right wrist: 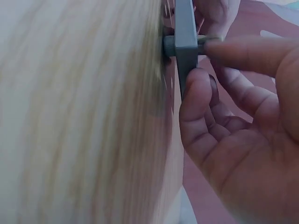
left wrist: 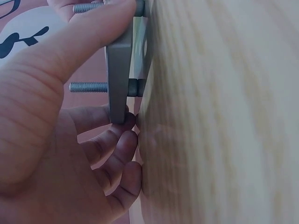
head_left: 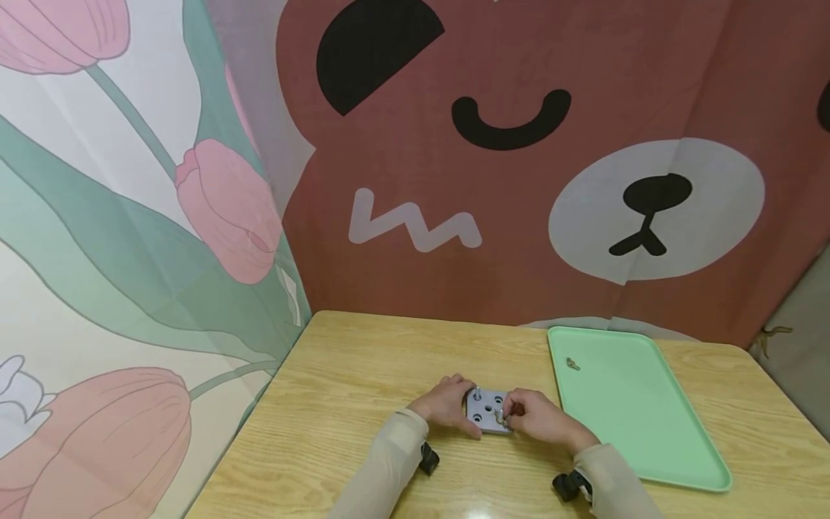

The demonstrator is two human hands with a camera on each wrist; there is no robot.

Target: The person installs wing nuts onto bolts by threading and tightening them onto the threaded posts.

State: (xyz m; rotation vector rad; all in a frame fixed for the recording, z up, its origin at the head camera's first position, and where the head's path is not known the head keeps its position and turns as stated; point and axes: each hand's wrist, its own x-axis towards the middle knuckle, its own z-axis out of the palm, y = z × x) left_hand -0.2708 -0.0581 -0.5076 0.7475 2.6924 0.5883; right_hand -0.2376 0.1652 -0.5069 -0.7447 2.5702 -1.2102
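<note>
My left hand (head_left: 447,405) grips a square grey metal plate (head_left: 489,419), thumb along the near edge and fingers at the far edge. Holes pierce the plate, and threaded bolts (left wrist: 88,87) stick up through it, their socket heads underneath, against the wooden table. At the plate's right side, the right hand (head_left: 540,418) pinches a small brass-coloured piece (head_left: 498,416), like a wing nut, at one bolt's upper end. In the right wrist view, its index finger (right wrist: 252,55) reaches that bolt while another fingertip touches the plate's edge; the fingers partly hide the piece.
To the right on the wooden table (head_left: 344,375) lies a light green tray (head_left: 638,404). Small brass-coloured pieces (head_left: 573,364) sit near its far left corner. Printed cloth hangs behind and left of the table, with a bear (head_left: 519,216) and tulips (head_left: 227,209).
</note>
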